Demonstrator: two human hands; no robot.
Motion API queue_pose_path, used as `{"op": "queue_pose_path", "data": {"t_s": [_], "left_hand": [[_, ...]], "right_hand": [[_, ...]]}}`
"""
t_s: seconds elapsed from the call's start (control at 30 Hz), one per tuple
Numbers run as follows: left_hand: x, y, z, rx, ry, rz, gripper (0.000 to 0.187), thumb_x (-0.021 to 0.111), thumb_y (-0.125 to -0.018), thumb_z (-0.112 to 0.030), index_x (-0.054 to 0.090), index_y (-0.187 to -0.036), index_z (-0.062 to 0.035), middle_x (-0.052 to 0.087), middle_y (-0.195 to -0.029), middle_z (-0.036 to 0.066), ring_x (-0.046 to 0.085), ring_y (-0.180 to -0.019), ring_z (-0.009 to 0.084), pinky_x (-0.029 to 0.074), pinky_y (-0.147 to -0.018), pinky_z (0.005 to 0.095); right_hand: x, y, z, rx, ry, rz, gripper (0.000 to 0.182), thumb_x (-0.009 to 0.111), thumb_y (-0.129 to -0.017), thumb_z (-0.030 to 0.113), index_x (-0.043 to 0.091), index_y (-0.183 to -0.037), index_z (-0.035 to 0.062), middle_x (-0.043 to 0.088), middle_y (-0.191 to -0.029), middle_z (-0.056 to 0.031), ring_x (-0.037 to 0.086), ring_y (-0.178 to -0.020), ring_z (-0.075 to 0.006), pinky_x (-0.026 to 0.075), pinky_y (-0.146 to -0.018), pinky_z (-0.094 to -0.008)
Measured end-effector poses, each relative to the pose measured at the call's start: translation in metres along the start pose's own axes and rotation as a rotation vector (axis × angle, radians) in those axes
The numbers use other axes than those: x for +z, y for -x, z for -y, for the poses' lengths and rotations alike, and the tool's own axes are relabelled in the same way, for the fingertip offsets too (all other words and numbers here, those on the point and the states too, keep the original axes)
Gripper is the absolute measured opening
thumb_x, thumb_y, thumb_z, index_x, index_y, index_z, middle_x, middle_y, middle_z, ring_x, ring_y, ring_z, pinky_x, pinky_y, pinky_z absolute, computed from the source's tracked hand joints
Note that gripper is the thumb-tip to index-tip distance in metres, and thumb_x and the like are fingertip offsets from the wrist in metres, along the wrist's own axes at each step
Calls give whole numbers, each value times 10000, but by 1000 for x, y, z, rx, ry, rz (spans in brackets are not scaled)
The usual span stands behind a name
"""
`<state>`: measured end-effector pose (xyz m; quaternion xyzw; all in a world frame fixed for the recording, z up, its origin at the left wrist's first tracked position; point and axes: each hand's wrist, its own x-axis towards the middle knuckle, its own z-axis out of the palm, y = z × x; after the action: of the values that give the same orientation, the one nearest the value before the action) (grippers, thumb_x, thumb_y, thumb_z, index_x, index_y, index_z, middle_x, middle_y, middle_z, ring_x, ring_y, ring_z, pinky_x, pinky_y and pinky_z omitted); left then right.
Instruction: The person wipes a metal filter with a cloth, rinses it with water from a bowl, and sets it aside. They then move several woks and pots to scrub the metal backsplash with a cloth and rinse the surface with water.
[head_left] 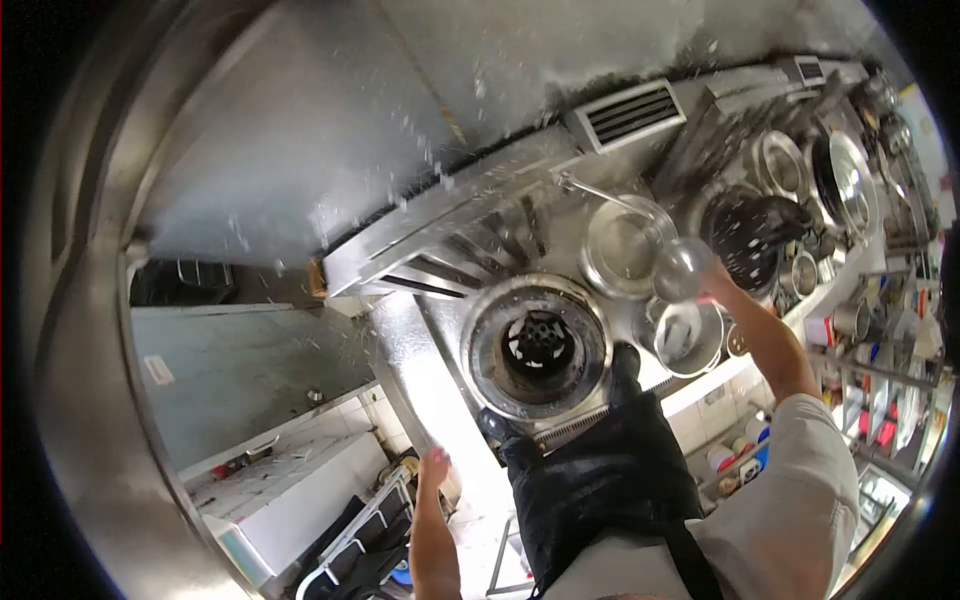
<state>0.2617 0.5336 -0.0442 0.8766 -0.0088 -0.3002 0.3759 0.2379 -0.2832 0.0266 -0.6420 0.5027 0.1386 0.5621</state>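
My right hand (712, 282) is closed on a round metal bowl or ladle (683, 270), held tilted over the stove at the right. Behind it sits a round metal pan (625, 245) beneath a thin faucet (590, 187). A pot with a pale content (688, 337) stands just below the held vessel. My left hand (434, 466) hangs low at the left, near the bright steel counter edge (425, 385), its fingers curled and too small to make out fully. Between the hands lies a round wok burner (537, 345) with a dark grate and no wok on it.
A dark wok (740, 235) and several metal bowls and pans stand at the right. Shelves with containers (860, 380) line the right side. A vented steel backsplash (634, 115) runs behind the stove. A white-framed cart (350, 545) is at lower left.
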Motion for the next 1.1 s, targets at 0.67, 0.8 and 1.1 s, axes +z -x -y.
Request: {"op": "queue_pose_path", "data": {"t_s": [0.67,0.8,1.1], "left_hand": [[84,320,-58,-1498,159,-170,257,607,-939,-191,537,-1178,-130,620,-987,65,707,-844,293,560,-720,454],[80,325,-73,-1465,176,-89,313,590,-953,-263,523,-1232,-139,656,-1024,84,716,-872,287,569,-741,440],[50,92,-73,-698,-47,-52,323,630,-843,-400,641,-915,-86,705,-777,83,678,-710,267,523,-640,426]], "right_hand": [[154,-381,-207,-6,304,-416,693,498,-887,0,271,-1501,227,445,-1410,-236,710,-867,-367,626,-703,-423],[132,-360,-245,-100,-409,-234,674,455,-879,0,291,-1507,178,640,-1031,-169,649,-588,-277,596,-510,-383],[24,-84,-56,-166,2,189,751,493,-860,24,194,-1545,98,489,-1376,-231,681,-646,-264,591,-467,-356]]}}
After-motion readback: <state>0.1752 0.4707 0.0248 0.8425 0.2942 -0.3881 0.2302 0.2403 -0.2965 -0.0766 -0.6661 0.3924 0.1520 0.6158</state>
